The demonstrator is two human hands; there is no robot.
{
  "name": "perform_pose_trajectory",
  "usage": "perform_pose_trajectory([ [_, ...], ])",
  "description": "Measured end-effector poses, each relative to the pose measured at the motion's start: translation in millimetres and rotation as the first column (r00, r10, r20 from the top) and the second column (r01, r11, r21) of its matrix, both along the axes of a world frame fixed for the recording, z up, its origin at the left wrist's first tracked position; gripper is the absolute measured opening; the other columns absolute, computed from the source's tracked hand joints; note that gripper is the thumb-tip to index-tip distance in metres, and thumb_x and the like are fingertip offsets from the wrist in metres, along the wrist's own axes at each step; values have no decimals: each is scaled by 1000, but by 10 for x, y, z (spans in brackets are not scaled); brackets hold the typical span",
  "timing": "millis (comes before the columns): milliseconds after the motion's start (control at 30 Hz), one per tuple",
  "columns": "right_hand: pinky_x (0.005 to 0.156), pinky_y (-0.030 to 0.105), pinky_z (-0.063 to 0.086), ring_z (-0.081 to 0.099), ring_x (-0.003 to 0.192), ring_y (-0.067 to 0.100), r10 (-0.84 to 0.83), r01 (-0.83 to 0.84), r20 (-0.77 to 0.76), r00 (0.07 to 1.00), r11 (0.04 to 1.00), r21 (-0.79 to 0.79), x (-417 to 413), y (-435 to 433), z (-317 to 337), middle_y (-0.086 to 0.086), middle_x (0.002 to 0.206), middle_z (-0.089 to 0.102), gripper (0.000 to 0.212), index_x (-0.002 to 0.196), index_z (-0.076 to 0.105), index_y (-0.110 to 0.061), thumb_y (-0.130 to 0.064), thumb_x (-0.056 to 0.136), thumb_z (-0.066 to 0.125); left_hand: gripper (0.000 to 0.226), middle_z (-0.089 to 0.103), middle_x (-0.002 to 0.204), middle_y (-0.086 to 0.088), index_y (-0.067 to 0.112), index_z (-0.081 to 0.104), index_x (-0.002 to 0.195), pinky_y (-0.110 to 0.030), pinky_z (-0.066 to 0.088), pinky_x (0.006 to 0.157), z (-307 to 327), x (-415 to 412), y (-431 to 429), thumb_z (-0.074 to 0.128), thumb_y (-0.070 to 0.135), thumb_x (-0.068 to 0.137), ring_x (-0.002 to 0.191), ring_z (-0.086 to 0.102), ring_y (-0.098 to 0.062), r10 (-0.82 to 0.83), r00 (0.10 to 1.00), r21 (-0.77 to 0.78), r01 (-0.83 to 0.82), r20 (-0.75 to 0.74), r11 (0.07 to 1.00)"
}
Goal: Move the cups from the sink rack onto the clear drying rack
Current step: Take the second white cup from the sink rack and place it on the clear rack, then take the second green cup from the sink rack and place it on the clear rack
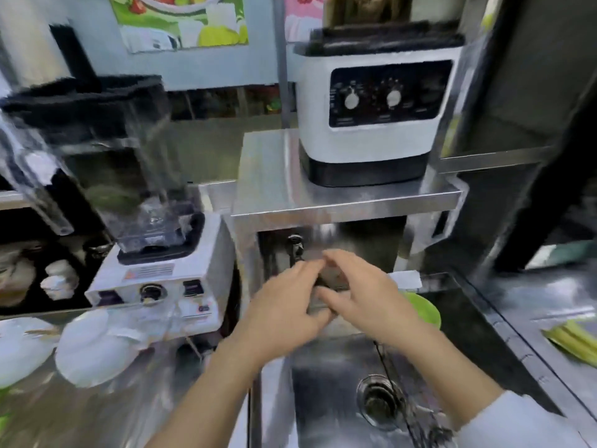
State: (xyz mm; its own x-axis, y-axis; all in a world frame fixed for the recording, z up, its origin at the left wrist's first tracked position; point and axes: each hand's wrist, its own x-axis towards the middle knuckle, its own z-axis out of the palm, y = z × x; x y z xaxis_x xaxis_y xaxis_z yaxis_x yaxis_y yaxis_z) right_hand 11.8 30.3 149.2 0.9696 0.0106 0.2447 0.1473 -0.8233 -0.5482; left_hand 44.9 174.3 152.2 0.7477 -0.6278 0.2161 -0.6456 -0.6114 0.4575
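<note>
We are reaching both hands to the sink's (339,383) far end; left hand (287,302) and right hand (365,299) are curling around something blurred, perhaps a cup. Next, we judge, comes lifting it left.

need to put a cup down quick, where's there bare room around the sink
Free: the steel shelf left of the white machine, and the sink basin floor left of the drain. Crowded: the left counter, taken by the blender and white bowls, and the tap area, where both hands meet.
</note>
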Motion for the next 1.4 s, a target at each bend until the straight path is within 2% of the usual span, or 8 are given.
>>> perform_pose_trajectory([
  [333,103,43,37,41,127,30,-340,369,-326,882,929,27,-139,-1604,-1006,16,138,45,79,136,30,-9,-43,76,67,92,32,148,-12,6,19,141,-35,14,114,-1008,124,-1486,63,54,75,136,28,-26,53,992,286,-20,-110,958],
  [567,112,46,23,24,139,28,-232,304,-585,777,952,26,-109,-1943,-1509,11,154,21,124,144,-2,-10,-40,58,82,120,28,151,-14,3,9,143,-47,-12,114,-1582,213,-1884,72,61,58,140,24,-22,90,988,487,-18,-125,873],
  [733,101,56,37,46,123,30,-162,322,-620,768,934,156,66,-2076,-1924,8,136,46,114,135,20,-19,-33,43,85,125,42,142,-13,6,5,144,-50,-8,113,-1710,254,-1969,77,57,56,134,36,-25,175,964,501,-52,-201,864],
  [900,74,35,51,56,94,21,-164,384,-523,837,856,346,46,-2015,-1752,-1,93,57,62,106,48,-12,2,54,78,123,46,137,-15,1,11,141,-48,1,115,-1759,303,-2037,82,49,53,131,38,-26,246,946,436,-134,-212,890],
  [1033,61,12,46,51,86,11,-100,353,-464,880,791,499,-7,-1972,-1708,1,96,51,72,109,38,-11,12,53,78,122,44,136,-16,2,19,139,-42,4,116,-1840,351,-2064,83,53,48,133,31,-27,301,914,362,-193,-271,912],
  [1133,50,4,45,48,81,3,-63,341,-426,902,709,617,-40,-1922,-1584,-1,99,45,76,114,31,-9,18,57,75,113,48,122,-11,12,33,133,-39,28,108,-1868,349,-2034,84,51,40,123,34,-31,308,867,152,-269,-392,951],
  [1300,79,19,51,49,114,20,-69,254,-287,955,691,677,-91,-1886,-1412,9,126,40,97,123,25,-24,8,52,82,92,50,104,8,17,43,127,-16,32,85,-1563,212,-1844,89,29,49,107,35,-13,155,898,-222,-264,-411,939],
  [1400,94,15,43,47,115,2,-26,163,-211,977,726,668,-193,-1822,-1227,0,127,42,95,123,26,-28,1,54,85,93,46,105,9,21,47,125,-16,33,91,-1313,150,-1642,92,28,44,111,43,-12,74,853,-311,-267,-516,912],
])
